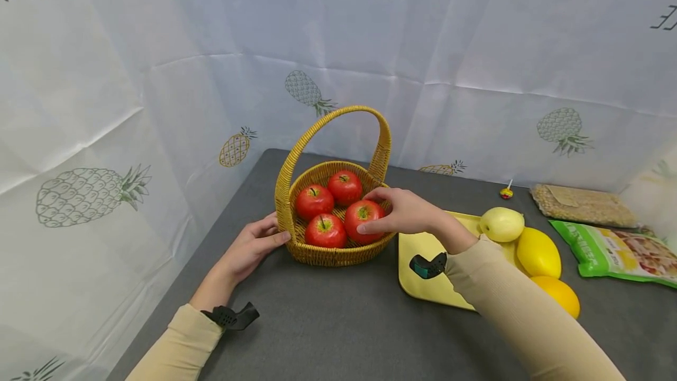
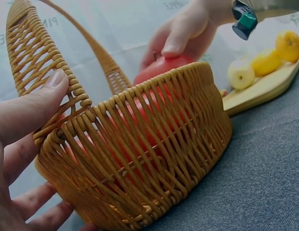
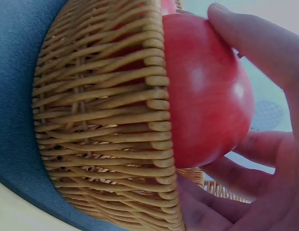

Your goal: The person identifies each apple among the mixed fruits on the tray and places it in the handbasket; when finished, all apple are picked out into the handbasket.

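Observation:
A brown wicker basket point(image 1: 333, 257) with a tall arched handle stands on the dark table, several red apples inside it. My right hand point(image 1: 404, 213) grips the apple point(image 1: 365, 210) at the basket's right side, thumb on the near side and fingers around the far side. In the right wrist view that apple point(image 3: 207, 91) sits partly above the woven rim. My left hand point(image 1: 256, 246) holds the basket's left end at the foot of the handle; its thumb point(image 2: 55, 79) lies on the weave in the left wrist view, other fingers against the outer wall.
Right of the basket lies a yellow tray point(image 1: 433, 287), partly under my right forearm. On it are a pale green fruit point(image 1: 501, 224), a yellow fruit point(image 1: 538, 253) and an orange point(image 1: 559, 294). Farther right are a lollipop point(image 1: 506, 191), a tan packet point(image 1: 582, 204) and a green food bag point(image 1: 619, 251).

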`<control>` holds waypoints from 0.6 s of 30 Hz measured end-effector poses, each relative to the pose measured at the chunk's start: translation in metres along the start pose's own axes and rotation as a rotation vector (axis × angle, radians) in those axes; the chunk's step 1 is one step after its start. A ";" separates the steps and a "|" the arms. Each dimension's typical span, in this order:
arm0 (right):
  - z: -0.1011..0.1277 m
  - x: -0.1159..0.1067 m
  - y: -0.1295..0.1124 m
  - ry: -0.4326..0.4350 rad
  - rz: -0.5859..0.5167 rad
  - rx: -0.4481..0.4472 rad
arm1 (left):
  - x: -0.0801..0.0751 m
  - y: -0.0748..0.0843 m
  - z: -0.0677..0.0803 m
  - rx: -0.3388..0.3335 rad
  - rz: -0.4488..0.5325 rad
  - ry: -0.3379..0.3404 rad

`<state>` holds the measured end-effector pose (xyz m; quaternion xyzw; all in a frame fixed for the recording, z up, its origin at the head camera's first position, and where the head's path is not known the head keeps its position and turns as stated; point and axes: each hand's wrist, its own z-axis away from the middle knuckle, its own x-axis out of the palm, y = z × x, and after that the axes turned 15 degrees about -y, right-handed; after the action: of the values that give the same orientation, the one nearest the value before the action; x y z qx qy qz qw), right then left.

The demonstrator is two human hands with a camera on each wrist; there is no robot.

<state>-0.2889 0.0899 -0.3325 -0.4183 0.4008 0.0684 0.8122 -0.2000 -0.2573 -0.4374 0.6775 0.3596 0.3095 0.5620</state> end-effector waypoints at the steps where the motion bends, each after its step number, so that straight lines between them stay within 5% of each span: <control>1: -0.001 -0.001 -0.001 -0.011 0.007 0.011 | 0.000 0.000 0.000 0.001 0.000 -0.001; 18: -0.023 -0.015 -0.006 -0.274 0.012 0.077 | 0.002 0.001 0.001 -0.013 -0.031 0.009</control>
<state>-0.3102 0.0729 -0.3254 -0.3710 0.2911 0.1142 0.8744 -0.1975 -0.2561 -0.4365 0.6669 0.3703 0.3063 0.5696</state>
